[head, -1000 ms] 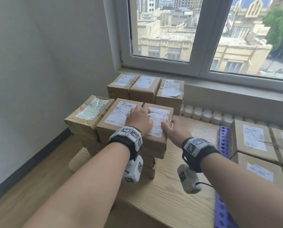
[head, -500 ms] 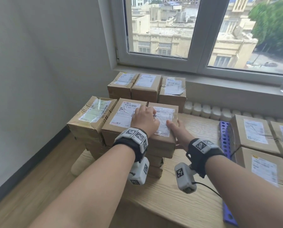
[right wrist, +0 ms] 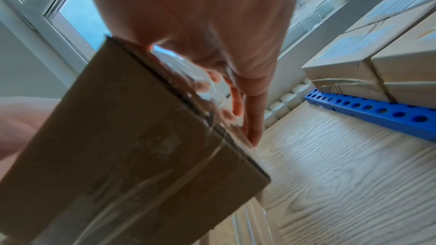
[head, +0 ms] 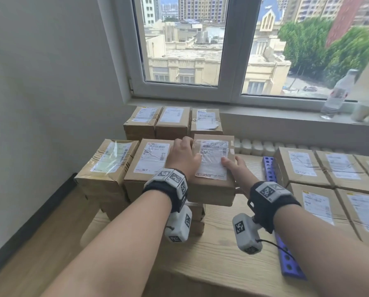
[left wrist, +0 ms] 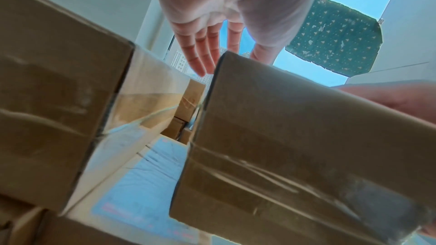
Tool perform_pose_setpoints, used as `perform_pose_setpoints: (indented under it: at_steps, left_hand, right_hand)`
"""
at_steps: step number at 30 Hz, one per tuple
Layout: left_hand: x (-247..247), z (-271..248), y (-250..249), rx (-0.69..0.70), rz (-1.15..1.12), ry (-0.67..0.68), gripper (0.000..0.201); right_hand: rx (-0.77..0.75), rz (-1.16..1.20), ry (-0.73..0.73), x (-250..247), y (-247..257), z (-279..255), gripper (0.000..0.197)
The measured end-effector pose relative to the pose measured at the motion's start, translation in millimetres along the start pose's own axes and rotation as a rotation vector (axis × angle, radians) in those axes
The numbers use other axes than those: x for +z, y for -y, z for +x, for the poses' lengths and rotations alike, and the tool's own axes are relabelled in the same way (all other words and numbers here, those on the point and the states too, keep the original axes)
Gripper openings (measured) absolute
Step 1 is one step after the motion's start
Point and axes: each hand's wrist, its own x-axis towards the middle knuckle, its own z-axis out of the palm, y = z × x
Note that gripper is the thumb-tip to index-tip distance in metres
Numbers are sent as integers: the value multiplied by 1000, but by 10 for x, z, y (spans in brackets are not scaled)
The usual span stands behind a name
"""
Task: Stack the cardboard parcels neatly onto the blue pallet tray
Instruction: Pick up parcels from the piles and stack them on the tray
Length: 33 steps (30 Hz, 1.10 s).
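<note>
Both hands hold one cardboard parcel [head: 213, 189] with a white label, raised just above the left stack. My left hand [head: 183, 155] grips its top left edge, fingers [left wrist: 200, 57] reaching down the gap beside the neighbouring parcel [head: 149, 159]. My right hand [head: 235, 168] grips its right side, thumb on top. The right wrist view shows the parcel [right wrist: 118, 146] tilted over the table. The blue pallet tray [head: 269, 168] with round holes lies to the right, and several parcels [head: 303, 166] stand on it.
More parcels are stacked at the left [head: 108, 163] and behind under the window [head: 170, 118]. A wooden table [head: 211, 243] lies between stack and tray. A white radiator [head: 256, 146] runs along the wall. A plastic bottle [head: 335, 95] stands on the sill.
The parcel has come up off the stack and away from its left neighbour, a gap opening between them. Both hands rose with it, and the head view tilted upward.
</note>
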Motion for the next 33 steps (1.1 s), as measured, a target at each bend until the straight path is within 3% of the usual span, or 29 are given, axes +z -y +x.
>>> perform_pose_setpoints:
  at_steps: [6,11,14,17,19,23,25,30,33]
  left_hand:
    - [137,-84,-257,-10,-168,92,55]
    - [370,-143,-431,-39,-288,284,62]
    - [549,-206,-526,-70,-366,412,73]
    - [834,-163,-568,-123,-474,491,101]
    - [944,-129,-652,-125,-503,570,87]
    - [913,-209,-976,-158,-571,698,59]
    - [1039,-175,-1108,-190,-594,728,56]
    - [1412,-91,-1605,-264,-679,753,47]
    - [1655,18,-1935,-276,-706,723,48]
  right_hand:
    - [-14,31,-111,-356,-46,-220,61]
    - [-16,61,-197,-621,-188,-436,63]
    - [-1,32,-285,-797,-305,-519,78]
    - [37,-3,-337,-1017,-426,-526,106]
    - [53,6,-355,-1177,-495,-502,113]
    - [62,122,-358,-1410,-457,-568,81]
    - [67,140,-349,-1589,-462,-545,77]
    - [68,141,-371,-2195,-521,-360,97]
    - [80,151,-368,-2508,-454,-316,83]
